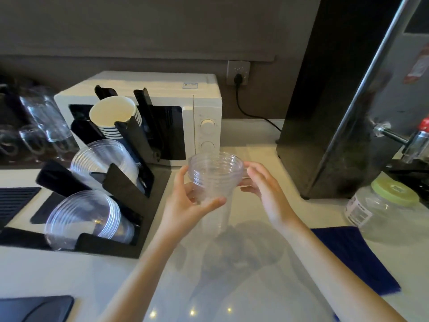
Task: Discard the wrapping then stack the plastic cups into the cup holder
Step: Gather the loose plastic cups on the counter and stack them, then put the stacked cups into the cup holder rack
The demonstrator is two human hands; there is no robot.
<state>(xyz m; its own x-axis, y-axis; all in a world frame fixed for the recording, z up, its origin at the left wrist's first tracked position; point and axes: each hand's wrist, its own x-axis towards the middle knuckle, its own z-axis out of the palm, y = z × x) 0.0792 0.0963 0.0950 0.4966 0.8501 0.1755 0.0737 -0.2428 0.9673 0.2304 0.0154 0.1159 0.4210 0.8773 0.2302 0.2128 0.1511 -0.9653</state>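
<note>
A nested stack of clear plastic cups (pixel 214 175) is held upright above the white counter, mouth up. My left hand (pixel 189 201) grips its lower part from the left. My right hand (pixel 262 182) touches the rim from the right with fingers spread. To the left stands the black cup holder (pixel 125 196) with slanted slots: clear cups (pixel 83 217) in the near slot, clear cups (pixel 104 159) in the middle one, paper cups (pixel 115 115) in the far one. A crumpled clear wrapping (pixel 241 247) seems to lie on the counter under my hands.
A white microwave (pixel 204 105) sits behind the holder, plugged into a wall socket (pixel 238 73). A tall dark dispenser (pixel 336 101) with a metal tap (pixel 399 135) stands right. A green-lidded jar (pixel 385 205) and a blue cloth (pixel 352 256) lie near right. Glasses (pixel 44 117) at far left.
</note>
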